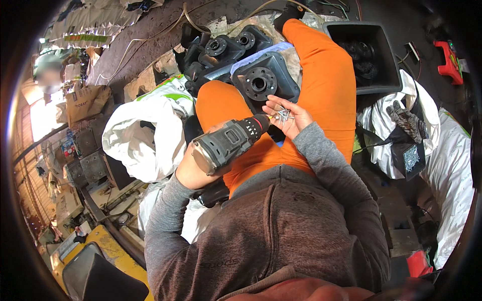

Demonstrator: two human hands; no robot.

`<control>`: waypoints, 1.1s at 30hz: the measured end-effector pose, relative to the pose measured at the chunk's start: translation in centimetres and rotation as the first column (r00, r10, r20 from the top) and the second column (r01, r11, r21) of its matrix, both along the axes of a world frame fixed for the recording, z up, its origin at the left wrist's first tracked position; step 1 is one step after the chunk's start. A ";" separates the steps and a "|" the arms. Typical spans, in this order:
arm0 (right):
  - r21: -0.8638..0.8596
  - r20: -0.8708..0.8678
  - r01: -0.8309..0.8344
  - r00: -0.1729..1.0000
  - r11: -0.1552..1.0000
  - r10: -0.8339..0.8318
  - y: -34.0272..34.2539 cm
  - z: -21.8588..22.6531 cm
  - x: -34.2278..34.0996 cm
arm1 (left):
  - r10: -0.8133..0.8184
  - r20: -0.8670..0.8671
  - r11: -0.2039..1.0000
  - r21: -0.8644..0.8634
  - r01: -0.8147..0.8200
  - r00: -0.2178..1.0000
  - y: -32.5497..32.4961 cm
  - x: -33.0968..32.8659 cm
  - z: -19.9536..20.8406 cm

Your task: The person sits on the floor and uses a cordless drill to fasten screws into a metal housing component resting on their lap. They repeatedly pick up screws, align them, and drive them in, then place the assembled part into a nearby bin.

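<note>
My left hand is wrapped round the handle of a dark grey cordless drill, with most of its fingers hidden behind the drill body. The chuck points right, its tip close to my right hand. That hand is palm up and cupped, with several silver screws lying in the palm and fingers. Just beyond it, a black square-based plastic part with a round, holed flange rests between my knees. A pale blue strip runs along its far side.
Several similar black parts are piled beyond my left knee. At the far right stands a dark bin with black parts inside. White sacks flank me; near the right one are a glove and a small tray of screws. A red tool lies farther right.
</note>
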State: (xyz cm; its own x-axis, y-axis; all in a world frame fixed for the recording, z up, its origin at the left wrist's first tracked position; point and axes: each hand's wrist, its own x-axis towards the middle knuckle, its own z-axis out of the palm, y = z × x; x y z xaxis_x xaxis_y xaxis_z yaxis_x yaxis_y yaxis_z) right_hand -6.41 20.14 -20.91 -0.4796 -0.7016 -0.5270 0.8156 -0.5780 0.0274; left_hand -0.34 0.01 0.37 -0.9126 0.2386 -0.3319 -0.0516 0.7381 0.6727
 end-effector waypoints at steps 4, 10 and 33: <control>-0.080 0.002 0.013 1.000 0.997 -0.013 -0.7 0.7 0.0 | -0.013 -0.052 0.998 -0.062 0.010 0.999 -0.6 1.0 -0.8; -0.064 0.027 0.092 0.996 0.994 -0.090 -1.3 0.4 0.3 | 0.014 0.000 0.999 -0.053 -0.014 1.000 -1.7 1.7 -0.4; 0.036 -0.047 -0.113 0.992 0.993 0.115 -1.9 0.7 0.6 | 0.101 0.061 0.993 0.052 -0.105 0.993 -2.8 1.7 0.1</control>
